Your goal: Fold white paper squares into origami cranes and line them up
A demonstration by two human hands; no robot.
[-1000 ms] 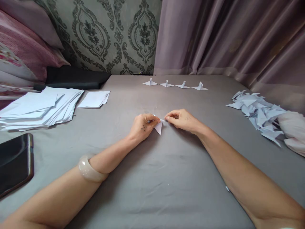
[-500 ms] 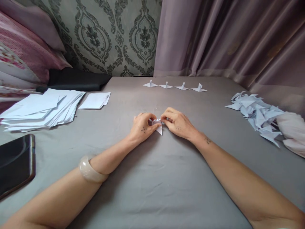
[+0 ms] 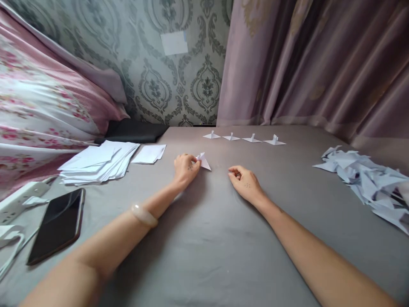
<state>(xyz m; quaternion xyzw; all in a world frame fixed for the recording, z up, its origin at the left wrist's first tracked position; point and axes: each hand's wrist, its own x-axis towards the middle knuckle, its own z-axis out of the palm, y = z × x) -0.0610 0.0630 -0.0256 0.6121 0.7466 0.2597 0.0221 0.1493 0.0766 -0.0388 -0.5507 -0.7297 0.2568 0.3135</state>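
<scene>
My left hand (image 3: 185, 169) pinches a small folded white paper piece (image 3: 205, 163) between thumb and fingers, just above the grey cloth. One pointed corner of the paper sticks out to the right, and a narrow fold rises at its top. Apart from it, to the right, my right hand (image 3: 244, 181) rests low over the cloth with its fingers curled in and nothing visible in them. Beyond both hands stands a row of several folded paper pieces (image 3: 253, 138), each with flat points and an upright middle.
Left lie a stack of white paper sheets (image 3: 92, 164), a smaller paper stack (image 3: 148, 154), a black flat item (image 3: 137, 131), a phone (image 3: 59, 226) and a power strip (image 3: 22, 200). A heap of folded paper (image 3: 367, 179) is at the right. Curtains (image 3: 287, 64) hang behind.
My right hand has let go of the folded paper and drawn back to the right. My left hand keeps it and has moved slightly away leftward. The view has tilted up and turned left.
</scene>
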